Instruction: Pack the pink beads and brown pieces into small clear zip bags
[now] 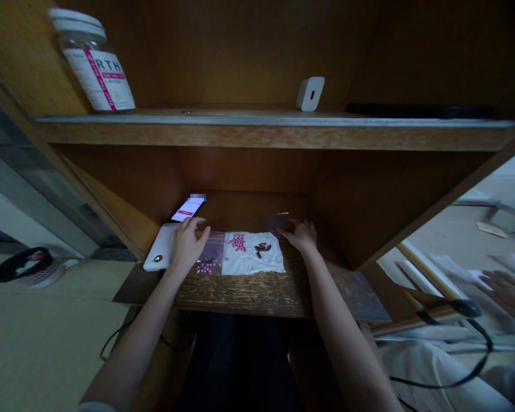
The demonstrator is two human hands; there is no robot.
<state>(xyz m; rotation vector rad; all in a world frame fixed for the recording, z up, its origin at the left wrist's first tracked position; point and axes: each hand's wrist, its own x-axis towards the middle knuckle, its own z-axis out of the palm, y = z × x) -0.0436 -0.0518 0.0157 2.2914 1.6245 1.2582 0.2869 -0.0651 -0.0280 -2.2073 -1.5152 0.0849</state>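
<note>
Several pink pills [237,242] and a small heap of dark brown capsules [262,249] lie apart on a white tissue [244,268]. Left of the tissue is a clear zip bag [212,246] with more pink pills in its lower part. My left hand [189,243] is at this bag's left side, thumb and fingers apart, its wrist over a white device [161,249] with a round button or lens. My right hand [301,234] is spread at the tissue's right, fingertips at a second clear bag [278,221]; whether they touch it is unclear.
A lit phone [189,208] lies at the back left. On the upper shelf stand a labelled jar [95,77] and a white charger plug [311,94]. Cabinet walls flank the wooden desktop [249,294]. Another person's blurred hand [504,292] appears at right; a basket [28,266] is at left.
</note>
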